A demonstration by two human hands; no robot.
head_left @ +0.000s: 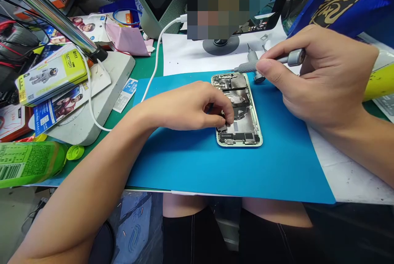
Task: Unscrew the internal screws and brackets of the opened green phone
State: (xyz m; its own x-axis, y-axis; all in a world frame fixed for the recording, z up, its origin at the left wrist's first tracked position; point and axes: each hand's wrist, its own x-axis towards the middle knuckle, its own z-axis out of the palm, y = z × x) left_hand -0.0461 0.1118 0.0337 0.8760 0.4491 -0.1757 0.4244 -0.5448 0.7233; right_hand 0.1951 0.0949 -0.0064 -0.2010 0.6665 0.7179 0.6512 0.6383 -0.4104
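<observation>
An opened smartphone (254, 120) lies on a blue mat, its inner parts and pale frame exposed. My left hand (203, 106) reaches over its left side. Thumb and fingers are bent together low on the phone, and what they pinch, if anything, is hidden. In my right hand (326, 71) is a grey precision screwdriver (250, 67), held between thumb and fingers and slanting left. Its tip is by the phone's top edge; whether it touches I cannot tell. A second screwdriver (253, 56) rests just behind, partly covered by the first.
The blue mat (227, 173) spreads over the desk's front. At left are a white device (120, 73) with battery boxes (52, 76) on it, a green bottle (30, 163) and a white cable (156, 50). A round stand (221, 46) and a blue bag (338, 5) stand behind.
</observation>
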